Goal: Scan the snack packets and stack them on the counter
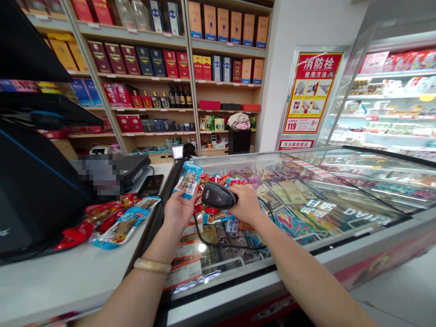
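Observation:
My left hand (179,208) grips the lower end of a blue-edged snack packet (189,178) with a clear window, held up over the left end of the glass-topped freezer. In my right hand (245,202) is a black barcode scanner (218,196), its head turned left toward that packet, a small gap between them. The black scanner cable (218,245) loops down across the freezer glass. Red and blue snack packets lie behind and below the scanner. More packets, a blue one (122,226) and a red one (76,235) among them, lie on the white counter to the left.
A black checkout terminal (37,181) stands on the white counter (61,286), with a phone (150,185) near the counter's edge. The glass-topped freezer (306,240) stretches to the right. Shelves of boxed bottles (146,61) line the back wall; a lit display fridge (391,100) stands far right.

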The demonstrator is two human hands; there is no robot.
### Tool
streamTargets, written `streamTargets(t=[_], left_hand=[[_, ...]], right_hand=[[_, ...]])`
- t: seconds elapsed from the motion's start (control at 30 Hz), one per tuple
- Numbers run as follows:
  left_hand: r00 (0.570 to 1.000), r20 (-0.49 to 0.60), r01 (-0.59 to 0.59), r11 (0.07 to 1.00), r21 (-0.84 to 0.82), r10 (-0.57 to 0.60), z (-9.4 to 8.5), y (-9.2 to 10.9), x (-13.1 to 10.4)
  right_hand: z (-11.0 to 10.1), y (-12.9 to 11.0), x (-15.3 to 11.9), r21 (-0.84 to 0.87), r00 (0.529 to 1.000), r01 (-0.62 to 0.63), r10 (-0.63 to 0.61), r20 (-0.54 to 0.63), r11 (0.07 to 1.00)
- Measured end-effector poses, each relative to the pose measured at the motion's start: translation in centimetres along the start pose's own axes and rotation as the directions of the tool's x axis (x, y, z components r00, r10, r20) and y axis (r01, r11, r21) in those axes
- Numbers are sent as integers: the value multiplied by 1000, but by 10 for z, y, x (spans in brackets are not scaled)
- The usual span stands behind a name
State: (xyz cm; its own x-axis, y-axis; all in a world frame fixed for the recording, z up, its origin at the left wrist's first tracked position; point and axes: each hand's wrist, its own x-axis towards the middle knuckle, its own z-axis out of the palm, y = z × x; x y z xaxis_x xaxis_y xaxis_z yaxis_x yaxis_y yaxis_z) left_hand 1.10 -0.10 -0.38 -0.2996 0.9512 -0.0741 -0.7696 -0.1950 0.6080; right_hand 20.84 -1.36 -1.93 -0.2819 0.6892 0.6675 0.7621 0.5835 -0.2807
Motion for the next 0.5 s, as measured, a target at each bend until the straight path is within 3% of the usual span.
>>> streamTargets(t=[0.4,0.5], left_hand=[[999,-3,32,994,-104,-33,0,4,-1],[999,-36,-35,989,-142,31,-1,15,5]], right_hand=[[-1,2,0,33,999,-5,6,-33,999],[0,5,-1,39,999,-10,12,-45,999]])
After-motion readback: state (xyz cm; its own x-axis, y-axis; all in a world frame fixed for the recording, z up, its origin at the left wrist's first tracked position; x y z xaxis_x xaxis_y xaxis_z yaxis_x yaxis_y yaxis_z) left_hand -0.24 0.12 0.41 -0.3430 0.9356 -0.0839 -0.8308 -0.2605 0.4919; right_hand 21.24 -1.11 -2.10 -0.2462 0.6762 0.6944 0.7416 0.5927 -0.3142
